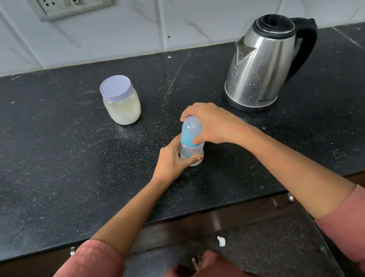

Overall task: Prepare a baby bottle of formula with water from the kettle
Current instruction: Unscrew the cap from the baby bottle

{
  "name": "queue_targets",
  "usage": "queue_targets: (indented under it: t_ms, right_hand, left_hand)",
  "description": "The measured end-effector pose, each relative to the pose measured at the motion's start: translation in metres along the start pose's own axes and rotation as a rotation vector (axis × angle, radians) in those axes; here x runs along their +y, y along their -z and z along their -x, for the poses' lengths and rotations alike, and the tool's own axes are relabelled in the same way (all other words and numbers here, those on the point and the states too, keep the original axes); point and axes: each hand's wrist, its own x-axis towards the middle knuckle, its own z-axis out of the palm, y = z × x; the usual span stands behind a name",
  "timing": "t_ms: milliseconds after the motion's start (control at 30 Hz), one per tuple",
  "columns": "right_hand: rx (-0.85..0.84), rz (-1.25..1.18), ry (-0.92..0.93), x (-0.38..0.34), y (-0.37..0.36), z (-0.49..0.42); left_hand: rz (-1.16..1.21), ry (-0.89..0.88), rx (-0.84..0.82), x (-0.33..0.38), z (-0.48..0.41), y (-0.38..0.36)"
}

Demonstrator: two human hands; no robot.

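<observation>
A clear baby bottle (pixel 190 143) with a blue collar and a clear cap stands upright on the black counter (pixel 62 179), near its middle. My left hand (pixel 172 161) wraps the bottle's lower body from the left. Over the cap and collar my right hand (pixel 213 123) closes from the right. A steel kettle (pixel 263 63) with a black lid and handle stands at the back right, spout facing left. Left of the bottle and further back is a jar of pale powder (pixel 121 100) with a lilac lid on.
A tiled wall with a socket plate (pixel 69 0) runs behind the counter. The counter's front edge (pixel 189 212) has drawer handles below it. A scrap of white paper (pixel 221 240) lies on the floor by a bare foot.
</observation>
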Motion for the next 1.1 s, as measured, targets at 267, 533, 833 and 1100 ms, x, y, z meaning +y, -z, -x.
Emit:
queue_targets:
  t_ms: [267, 533, 833, 1100]
  right_hand:
    - [0.097, -0.258, -0.013, 0.022, 0.029, 0.002]
    - [0.266, -0.316, -0.318, 0.089, 0.023, 0.013]
    - [0.310, -0.273, -0.492, 0.138, -0.023, 0.008]
    - [0.291, -0.238, -0.480, 0.142, -0.032, 0.003]
  left_hand:
    - [0.018, -0.001, 0.007, 0.002, 0.001, -0.001]
    - [0.015, -0.019, 0.023, 0.001, 0.001, -0.002]
    - [0.039, -0.013, 0.028, -0.001, 0.000, -0.004]
    - [0.052, -0.017, 0.031, -0.002, 0.000, -0.006]
